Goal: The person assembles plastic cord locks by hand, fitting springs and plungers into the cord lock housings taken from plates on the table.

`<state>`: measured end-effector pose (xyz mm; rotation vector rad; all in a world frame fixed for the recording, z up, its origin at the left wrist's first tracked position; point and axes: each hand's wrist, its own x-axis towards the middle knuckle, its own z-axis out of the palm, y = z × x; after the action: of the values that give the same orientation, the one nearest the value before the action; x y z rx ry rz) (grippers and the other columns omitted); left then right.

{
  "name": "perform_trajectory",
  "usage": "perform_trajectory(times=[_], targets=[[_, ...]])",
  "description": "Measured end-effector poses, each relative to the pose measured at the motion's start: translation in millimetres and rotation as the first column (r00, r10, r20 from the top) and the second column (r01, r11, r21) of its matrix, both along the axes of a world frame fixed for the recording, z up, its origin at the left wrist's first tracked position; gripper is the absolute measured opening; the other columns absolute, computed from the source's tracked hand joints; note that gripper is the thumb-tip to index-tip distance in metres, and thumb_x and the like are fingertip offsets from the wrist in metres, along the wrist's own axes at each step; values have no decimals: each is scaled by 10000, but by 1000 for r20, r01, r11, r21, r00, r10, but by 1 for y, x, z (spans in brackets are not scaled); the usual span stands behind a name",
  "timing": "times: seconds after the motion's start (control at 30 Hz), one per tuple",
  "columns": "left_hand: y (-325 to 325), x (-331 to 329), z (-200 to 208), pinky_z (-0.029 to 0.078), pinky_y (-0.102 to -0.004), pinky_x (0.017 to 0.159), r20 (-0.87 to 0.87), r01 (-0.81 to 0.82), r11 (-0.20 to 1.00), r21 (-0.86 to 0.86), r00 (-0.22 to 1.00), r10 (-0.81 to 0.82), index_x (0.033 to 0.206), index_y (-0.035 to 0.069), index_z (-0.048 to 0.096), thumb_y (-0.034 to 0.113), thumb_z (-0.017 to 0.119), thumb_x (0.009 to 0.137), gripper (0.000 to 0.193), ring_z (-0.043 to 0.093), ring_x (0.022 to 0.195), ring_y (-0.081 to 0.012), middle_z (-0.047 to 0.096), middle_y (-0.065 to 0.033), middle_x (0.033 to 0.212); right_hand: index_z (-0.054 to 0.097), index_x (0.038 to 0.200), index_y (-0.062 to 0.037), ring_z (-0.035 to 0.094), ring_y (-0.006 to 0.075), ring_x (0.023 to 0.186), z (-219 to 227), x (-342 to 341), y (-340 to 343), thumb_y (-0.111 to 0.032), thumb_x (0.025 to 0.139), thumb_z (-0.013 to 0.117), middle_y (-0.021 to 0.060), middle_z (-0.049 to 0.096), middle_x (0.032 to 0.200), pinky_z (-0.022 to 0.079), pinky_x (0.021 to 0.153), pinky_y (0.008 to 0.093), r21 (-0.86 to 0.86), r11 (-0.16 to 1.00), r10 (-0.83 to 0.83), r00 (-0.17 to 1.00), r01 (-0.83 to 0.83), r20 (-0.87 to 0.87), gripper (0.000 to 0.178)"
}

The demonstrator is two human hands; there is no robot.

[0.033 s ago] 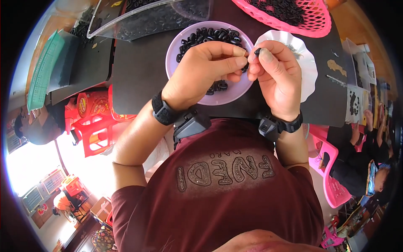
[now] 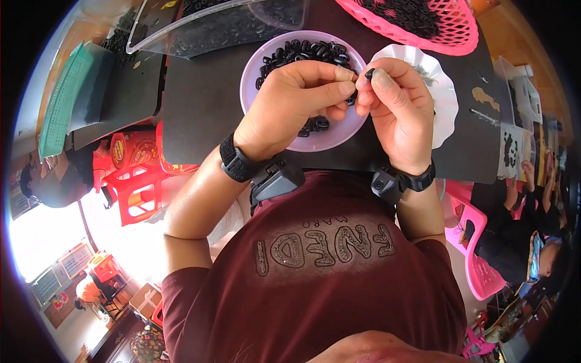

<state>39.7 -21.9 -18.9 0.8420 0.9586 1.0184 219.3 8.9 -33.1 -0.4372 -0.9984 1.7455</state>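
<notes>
A pale lilac round bowl [image 2: 247, 91] stands on the dark table, holding many small black ring-like parts [image 2: 302, 51]. Over its right side my two hands meet. My right hand [image 2: 399, 109] pinches a small black part [image 2: 370, 74] between thumb and forefinger. My left hand [image 2: 302, 94] is closed in a pinch just beside it, thumb against forefinger; whatever it holds is too small to make out. Behind my right hand lies a white dish with a wavy rim [image 2: 446, 103], partly covered by that hand.
A clear plastic bin [image 2: 212, 36] of black pieces stands at the back left. A pink mesh basket [image 2: 457, 27] with black parts sits at the back right. A green basket [image 2: 63, 100] is far left. Other people work at both sides, near red and pink chairs [image 2: 481, 266].
</notes>
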Motion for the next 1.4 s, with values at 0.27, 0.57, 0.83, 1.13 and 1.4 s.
perform_trajectory(times=[0.27, 0.57, 0.83, 1.13, 1.4], targets=[[-13, -18, -6, 557, -238, 773, 122, -42, 999, 19, 992, 39, 1194, -18, 604, 85, 601, 943, 271, 674, 860, -140, 679, -97, 1027, 615, 1074, 24, 628, 124, 734, 4, -17, -4, -94, 933, 607, 101, 672, 919, 513, 688, 242, -48, 994, 94, 995, -95, -12, 184], [-29, -24, -11, 549, -266, 829, 116, -131, 982, 135, 986, 115, 1235, -24, 553, 29, 540, 960, 280, 653, 932, -147, 650, -102, 1081, 630, 1049, 23, 600, 116, 719, 13, -18, -3, -99, 920, 629, 64, 649, 865, 487, 658, 230, 8, 1000, 9, 976, -11, 217, 177], [-32, -24, -15, 541, -241, 763, 75, -188, 973, 131, 981, 180, 1158, -21, 590, 44, 568, 951, 218, 657, 860, -134, 666, -87, 1014, 592, 1072, 6, 593, 130, 781, 11, -29, -13, -113, 954, 566, 75, 622, 929, 492, 688, 267, 18, 996, 77, 973, -83, 218, 169], [-37, -23, -10, 554, -229, 667, -58, -249, 953, 175, 963, 262, 1119, -27, 592, -12, 667, 860, 270, 657, 775, -109, 683, -81, 953, 633, 1050, 16, 606, 100, 735, 15, -25, -3, -86, 908, 644, 49, 652, 872, 490, 676, 226, 6, 1000, 9, 957, -11, 291, 176], [-39, -23, -13, 567, -243, 703, -220, -277, 897, 344, 905, 364, 1076, -2, 567, -26, 725, 797, 322, 681, 810, -121, 710, -99, 929, 683, 1013, -25, 575, 42, 712, 28, -23, 2, -90, 888, 680, -6, 655, 822, 443, 625, 179, 135, 987, 3, 842, -90, 539, 140]])
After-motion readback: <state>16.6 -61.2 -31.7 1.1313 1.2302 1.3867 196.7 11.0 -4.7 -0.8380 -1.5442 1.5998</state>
